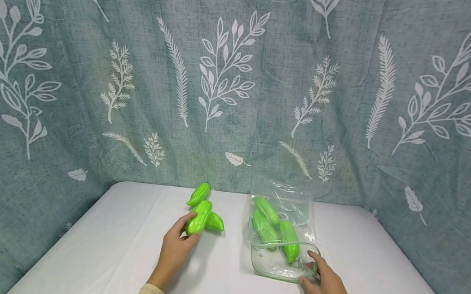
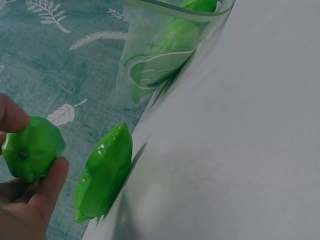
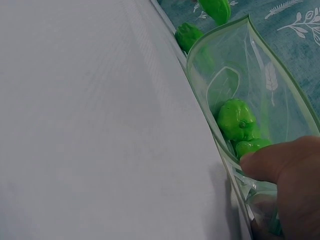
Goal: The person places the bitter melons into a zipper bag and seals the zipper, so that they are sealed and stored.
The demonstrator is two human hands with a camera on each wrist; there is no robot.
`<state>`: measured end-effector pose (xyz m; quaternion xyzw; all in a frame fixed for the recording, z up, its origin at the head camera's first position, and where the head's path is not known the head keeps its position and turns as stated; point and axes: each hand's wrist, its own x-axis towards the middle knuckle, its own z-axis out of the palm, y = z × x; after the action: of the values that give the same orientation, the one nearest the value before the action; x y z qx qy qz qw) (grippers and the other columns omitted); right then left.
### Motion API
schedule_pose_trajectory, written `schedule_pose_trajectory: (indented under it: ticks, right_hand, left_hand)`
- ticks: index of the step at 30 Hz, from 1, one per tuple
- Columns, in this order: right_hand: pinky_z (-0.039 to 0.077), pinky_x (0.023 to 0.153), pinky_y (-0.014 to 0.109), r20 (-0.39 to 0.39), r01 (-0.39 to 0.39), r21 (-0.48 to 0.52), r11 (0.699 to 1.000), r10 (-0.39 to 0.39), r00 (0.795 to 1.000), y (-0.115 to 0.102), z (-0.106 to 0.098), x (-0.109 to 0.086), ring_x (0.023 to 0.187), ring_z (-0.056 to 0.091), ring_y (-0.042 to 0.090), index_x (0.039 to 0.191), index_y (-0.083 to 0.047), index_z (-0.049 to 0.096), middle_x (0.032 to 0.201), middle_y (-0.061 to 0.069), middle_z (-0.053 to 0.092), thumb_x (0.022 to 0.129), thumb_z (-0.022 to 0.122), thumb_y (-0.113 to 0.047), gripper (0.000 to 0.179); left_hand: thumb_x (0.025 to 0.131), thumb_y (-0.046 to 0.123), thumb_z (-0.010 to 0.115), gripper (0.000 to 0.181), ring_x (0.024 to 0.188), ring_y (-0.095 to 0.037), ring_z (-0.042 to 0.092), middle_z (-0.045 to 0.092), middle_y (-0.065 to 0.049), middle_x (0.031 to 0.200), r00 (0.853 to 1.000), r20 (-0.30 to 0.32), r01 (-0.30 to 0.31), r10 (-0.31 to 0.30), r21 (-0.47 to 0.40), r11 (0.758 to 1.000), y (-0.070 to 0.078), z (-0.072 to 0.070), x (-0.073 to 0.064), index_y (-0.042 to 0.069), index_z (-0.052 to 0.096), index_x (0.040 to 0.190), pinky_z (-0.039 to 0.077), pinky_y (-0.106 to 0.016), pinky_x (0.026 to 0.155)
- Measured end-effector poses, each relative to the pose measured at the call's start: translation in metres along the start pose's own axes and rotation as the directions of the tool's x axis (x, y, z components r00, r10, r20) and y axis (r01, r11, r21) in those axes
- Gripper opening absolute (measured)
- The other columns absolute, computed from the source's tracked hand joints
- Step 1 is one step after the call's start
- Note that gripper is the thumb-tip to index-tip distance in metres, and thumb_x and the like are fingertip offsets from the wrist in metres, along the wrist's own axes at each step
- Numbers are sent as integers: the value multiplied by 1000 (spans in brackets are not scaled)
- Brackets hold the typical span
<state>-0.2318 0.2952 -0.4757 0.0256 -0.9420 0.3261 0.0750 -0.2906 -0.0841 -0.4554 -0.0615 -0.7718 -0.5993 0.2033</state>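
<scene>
My left hand (image 1: 178, 247) grips a bright green, ridged plastic bitter melon (image 1: 200, 217) between thumb and fingers. In the left wrist view the held bitter melon (image 2: 37, 147) shows its stem end, off the table. Behind it lie two more bitter melons, one farther back (image 1: 199, 193) and one to the right (image 1: 215, 222). My right hand (image 1: 326, 283) pinches the near right edge of a clear zip bag (image 1: 272, 268) with a green rim. Its mouth gapes toward me, and several bitter melons (image 3: 235, 120) lie inside. The right fingers are partly hidden in the right wrist view.
A white-covered table (image 1: 112, 247) carries everything. Behind it and along both sides hangs a grey-green curtain (image 1: 238, 97) with white leaf prints. The bag lies to the right of the loose bitter melons, with a strip of white cloth between them.
</scene>
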Motion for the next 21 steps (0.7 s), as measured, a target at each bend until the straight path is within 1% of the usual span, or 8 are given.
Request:
schedule_pose_trajectory:
  ticks: [4,6,11,16,21]
  right_hand:
    - [47,96,57,1,-10,2,1000,10,1000,-1,0,0,114,62,35,148,-2,39,120,11,66,87,78,-28,76]
    - [47,95,58,4,-16,-1,1000,16,1000,-1,0,1,113,62,35,147,-2,39,120,11,67,87,78,-29,76]
    - [48,95,58,-3,-10,-8,1000,10,1000,-2,1,0,113,62,36,147,-2,40,120,11,67,87,78,-28,76]
    - [48,95,57,-10,-3,-11,1000,3,1000,-1,1,0,113,62,37,148,-2,39,120,12,67,87,77,-26,75]
    - [49,93,57,-5,-1,-13,1000,0,1000,0,1,1,112,63,37,148,-2,39,119,12,67,87,78,-29,77]
  left_hand:
    - [86,4,69,49,126,-30,56,57,-12,140,1000,25,-5,6,-17,1000,1,2,-1,14,63,134,53,-40,92]
    - [86,4,69,49,125,-31,57,58,-13,139,999,42,-17,18,-29,999,2,3,-2,14,63,134,53,-38,92]
    - [87,4,71,49,125,-31,57,57,-14,140,996,75,-32,37,-78,996,4,5,-4,14,63,134,53,-33,91]
    - [87,4,72,49,124,-29,58,54,-14,142,996,81,-15,24,-111,994,4,7,-4,13,61,135,53,-32,90]
    - [87,2,71,51,123,-28,59,52,-14,143,996,90,-2,15,-150,989,5,9,-6,12,59,136,54,-33,89]
